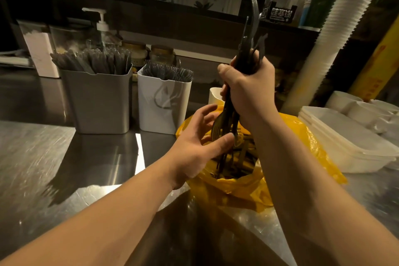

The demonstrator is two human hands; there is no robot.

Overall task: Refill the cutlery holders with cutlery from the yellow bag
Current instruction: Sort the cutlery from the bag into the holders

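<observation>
Our right hand (248, 90) grips a bundle of dark forks (251, 34) upright over the yellow bag (302, 136), centre frame. Our left hand (198, 142) spreads open at its mouth. The grey holder (99, 101) and white holder (164, 103) stand centre left.

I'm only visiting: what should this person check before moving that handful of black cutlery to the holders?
1. Right hand grips the bundle of black cutlery: ok.
2. Bundle clear of the yellow bag: not ok, its lower ends hang in the bag's mouth.
3. Left hand gripping or only touching those ends: cannot tell.
4. Room in the grey holder: not ok, it looks packed.
5. Room in the white holder: cannot tell, it is already well stocked.
</observation>
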